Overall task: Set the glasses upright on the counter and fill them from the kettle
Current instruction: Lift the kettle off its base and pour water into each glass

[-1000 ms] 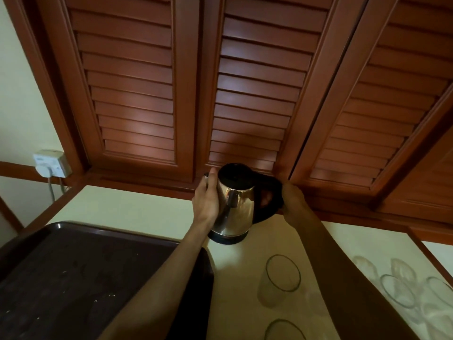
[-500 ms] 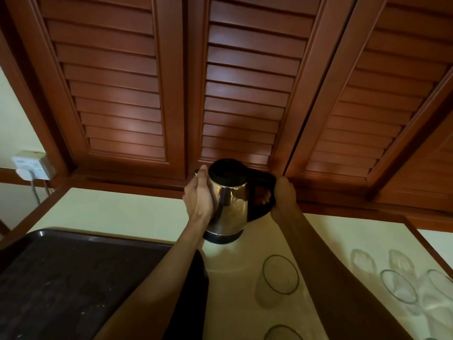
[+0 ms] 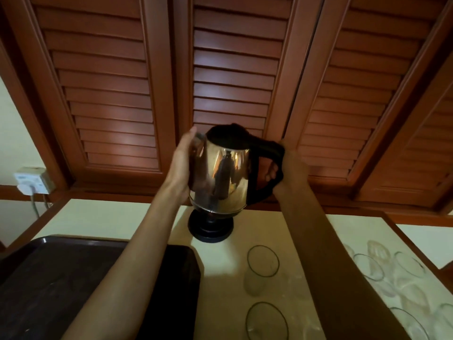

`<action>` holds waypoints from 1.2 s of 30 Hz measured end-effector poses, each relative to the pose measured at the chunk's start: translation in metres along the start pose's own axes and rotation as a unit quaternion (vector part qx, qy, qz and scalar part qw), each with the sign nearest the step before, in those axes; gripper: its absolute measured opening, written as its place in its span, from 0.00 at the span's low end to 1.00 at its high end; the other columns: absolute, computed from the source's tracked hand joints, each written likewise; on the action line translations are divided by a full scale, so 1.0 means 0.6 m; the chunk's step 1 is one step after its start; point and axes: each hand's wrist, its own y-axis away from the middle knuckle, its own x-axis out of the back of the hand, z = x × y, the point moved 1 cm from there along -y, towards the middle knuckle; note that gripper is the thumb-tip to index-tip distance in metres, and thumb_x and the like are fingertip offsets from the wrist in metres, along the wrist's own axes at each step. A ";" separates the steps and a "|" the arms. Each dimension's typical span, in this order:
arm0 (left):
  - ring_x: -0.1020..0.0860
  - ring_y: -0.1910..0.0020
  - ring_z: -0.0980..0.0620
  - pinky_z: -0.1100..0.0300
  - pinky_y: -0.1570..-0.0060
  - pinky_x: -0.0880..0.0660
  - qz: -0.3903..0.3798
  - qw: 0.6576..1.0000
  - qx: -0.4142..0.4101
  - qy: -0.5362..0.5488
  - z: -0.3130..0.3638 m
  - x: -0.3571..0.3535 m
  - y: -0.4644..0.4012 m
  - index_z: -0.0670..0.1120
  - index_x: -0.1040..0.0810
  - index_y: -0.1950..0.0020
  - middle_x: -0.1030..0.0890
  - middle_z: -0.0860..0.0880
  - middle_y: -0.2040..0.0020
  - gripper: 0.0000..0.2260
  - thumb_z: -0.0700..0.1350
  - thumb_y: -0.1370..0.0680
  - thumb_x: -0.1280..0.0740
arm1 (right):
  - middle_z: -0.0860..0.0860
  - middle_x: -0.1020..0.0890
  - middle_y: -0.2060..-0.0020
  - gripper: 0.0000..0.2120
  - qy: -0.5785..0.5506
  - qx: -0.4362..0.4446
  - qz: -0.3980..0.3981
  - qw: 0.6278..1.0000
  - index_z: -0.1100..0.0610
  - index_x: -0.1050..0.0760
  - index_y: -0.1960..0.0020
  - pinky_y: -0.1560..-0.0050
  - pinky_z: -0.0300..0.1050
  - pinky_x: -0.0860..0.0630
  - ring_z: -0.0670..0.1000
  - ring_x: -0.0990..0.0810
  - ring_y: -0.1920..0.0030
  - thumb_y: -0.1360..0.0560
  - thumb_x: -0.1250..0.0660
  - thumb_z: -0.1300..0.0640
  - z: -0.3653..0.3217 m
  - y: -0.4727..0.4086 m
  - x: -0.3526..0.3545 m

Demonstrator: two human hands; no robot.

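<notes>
1 kettle [image 3: 220, 177]: polished steel body, rounded and tapering upward, black plastic lid and loop handle; held in the air just above its base, clear of the tabletop [image 3: 103, 222]. 1 base [image 3: 210, 228]: black round plastic disc, standing on the tabletop directly under the kettle.

2 hands. Right hand [image 3: 288, 168]: fingers curled round the black handle, gripping it. Left hand [image 3: 182, 163]: palm and straight fingers laid flat against the steel side by the spout, steadying it.

2 upright glasses, clear, cylindrical, thin dark rims seen as circles from above: far glass [image 3: 262, 263] in front of the base, near glass [image 3: 266, 321] below it at the bottom edge of view. Both stand on the tabletop between the 2 forearms.

Several more clear glasses [image 3: 382, 268], lying on their sides in a cluster at the right of the tabletop; edges overlap and blur, so the count cannot be told.

1 tray [image 3: 61, 278]: dark brown, rectangular with rounded corners and raised rim, matte, flecked surface, at the left of the tabletop, partly under the left forearm.

1 tabletop: pale cream, smooth, framed in reddish wood.

3 louvred panels [image 3: 232, 69]: reddish-brown wood with horizontal slats, behind the tabletop.

1 wall socket [image 3: 31, 180]: white, boxy, with 1 plug and cable, on the left wall.
</notes>
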 end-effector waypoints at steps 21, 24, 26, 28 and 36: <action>0.32 0.30 0.20 0.20 0.32 0.40 -0.149 0.788 0.240 0.547 -0.086 -0.115 0.282 0.50 0.24 0.26 0.28 0.29 0.28 0.35 0.63 0.32 0.32 | 0.52 0.30 0.77 0.19 0.102 0.049 -0.231 0.966 0.56 0.23 0.64 0.69 0.45 0.28 0.52 0.30 0.75 0.21 0.33 0.44 -0.110 0.160 0.141; 0.32 0.30 0.20 0.19 0.34 0.39 -0.129 0.797 0.242 0.539 -0.091 -0.135 0.306 0.49 0.24 0.26 0.27 0.27 0.29 0.37 0.63 0.33 0.34 | 0.57 0.25 0.75 0.36 0.208 0.047 -0.385 0.898 0.64 0.24 0.68 0.60 0.50 0.23 0.57 0.25 0.72 0.22 0.40 0.31 -0.143 0.171 0.177; 0.31 0.31 0.20 0.19 0.36 0.37 -0.121 0.788 0.249 0.550 -0.091 -0.147 0.321 0.48 0.25 0.26 0.27 0.26 0.30 0.37 0.66 0.30 0.36 | 0.62 0.19 0.70 0.46 0.214 0.025 -0.485 0.847 0.74 0.23 0.57 0.52 0.54 0.20 0.61 0.18 0.67 0.24 0.48 0.27 -0.158 0.162 0.201; 0.31 0.30 0.20 0.21 0.34 0.38 -0.126 0.779 0.261 0.556 -0.093 -0.158 0.335 0.48 0.26 0.25 0.28 0.26 0.29 0.38 0.68 0.29 0.37 | 0.66 0.15 0.62 0.50 0.191 -0.028 -0.584 0.789 0.75 0.21 0.50 0.41 0.60 0.22 0.64 0.14 0.56 0.25 0.51 0.26 -0.163 0.145 0.217; 0.35 0.29 0.18 0.20 0.31 0.44 -0.095 0.754 0.271 0.591 -0.109 -0.210 0.368 0.47 0.28 0.25 0.30 0.24 0.28 0.39 0.71 0.28 0.37 | 0.55 0.17 0.72 0.37 0.117 -0.038 -0.737 0.664 0.65 0.17 0.51 0.66 0.45 0.23 0.52 0.16 0.71 0.21 0.44 0.31 -0.150 0.131 0.236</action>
